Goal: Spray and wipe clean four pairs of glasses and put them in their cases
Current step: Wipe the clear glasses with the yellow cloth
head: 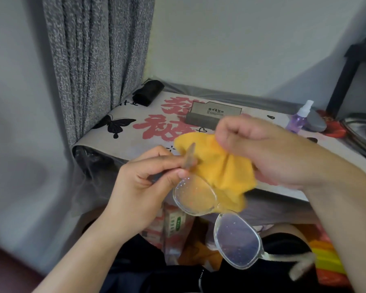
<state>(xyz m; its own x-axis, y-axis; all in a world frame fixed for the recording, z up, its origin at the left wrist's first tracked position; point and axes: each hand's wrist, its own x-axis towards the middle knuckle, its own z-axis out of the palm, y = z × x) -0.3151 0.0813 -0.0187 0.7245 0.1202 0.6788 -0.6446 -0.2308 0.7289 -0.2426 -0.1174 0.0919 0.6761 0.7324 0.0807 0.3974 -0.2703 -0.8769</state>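
- While the person sits close to the tabletop (123, 144), the left hand (144, 187) pinches the hinge end of a pair of clear-framed glasses (216, 218), its grip closed around the temple near the upper lens.
- From the head view, the glasses hang tilted in the air in front of the tabletop edge, over the lap; both lenses are speckled with droplets, and the lower temple sticks out to the right.
- The right hand (268, 153) has its grip bunched around a yellow cloth (222, 170), which lies against the upper lens.
- On the tabletop behind sit an open grey glasses case (207, 117), a black case (148, 92) by the curtain (93, 60), and a purple spray bottle (299, 119) just beside a closed grey case (316, 122).
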